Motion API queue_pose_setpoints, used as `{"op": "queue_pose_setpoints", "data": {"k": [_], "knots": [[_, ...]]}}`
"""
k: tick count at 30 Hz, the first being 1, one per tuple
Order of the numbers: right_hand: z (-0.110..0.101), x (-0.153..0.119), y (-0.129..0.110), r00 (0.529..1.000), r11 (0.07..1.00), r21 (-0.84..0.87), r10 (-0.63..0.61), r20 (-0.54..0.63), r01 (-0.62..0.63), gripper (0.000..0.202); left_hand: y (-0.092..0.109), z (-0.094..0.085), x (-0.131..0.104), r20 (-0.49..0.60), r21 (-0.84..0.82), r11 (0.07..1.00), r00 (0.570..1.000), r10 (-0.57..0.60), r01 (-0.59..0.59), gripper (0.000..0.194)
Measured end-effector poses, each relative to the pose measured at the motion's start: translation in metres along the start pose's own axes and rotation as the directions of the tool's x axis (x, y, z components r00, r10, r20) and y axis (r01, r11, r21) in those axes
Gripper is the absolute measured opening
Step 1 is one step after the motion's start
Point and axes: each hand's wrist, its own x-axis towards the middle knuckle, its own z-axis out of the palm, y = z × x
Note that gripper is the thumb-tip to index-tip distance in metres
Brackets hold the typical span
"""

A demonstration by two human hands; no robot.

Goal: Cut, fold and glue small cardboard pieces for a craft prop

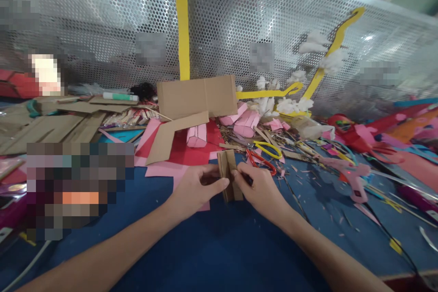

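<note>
A small folded piece of cardboard (230, 175) stands upright between my hands, just above or on the blue table; I cannot tell which. My left hand (195, 189) grips its left side, thumb across the front. On the right edge, my right hand (258, 187) pinches the same piece with curled fingers. Just behind lie red-handled scissors (262, 162) and a yellow loop-shaped handle (268, 149). Pink paper (160, 171) and a red sheet (185, 155) spread out behind my left hand, with an L-shaped cardboard strip (164, 139) on top.
A pink glue gun (356, 180) with a black cord rests at the right. A cardboard box (196, 96) and pink paper shapes (246, 123) stand behind. Yellow strips with white fluff (333, 61) lean on the perforated metal panel (226, 23). Flat cardboard (51, 130) lies left.
</note>
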Motion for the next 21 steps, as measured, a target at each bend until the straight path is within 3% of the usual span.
{"op": "queue_pose_setpoints", "data": {"k": [21], "knots": [[0.0000,0.0000,-0.0009,1.000,1.000,0.009,0.004,-0.003,-0.004,0.034,-0.0004,-0.0003,-0.0004,-0.004,0.014,1.000,1.000,-0.011,0.011,0.042]]}}
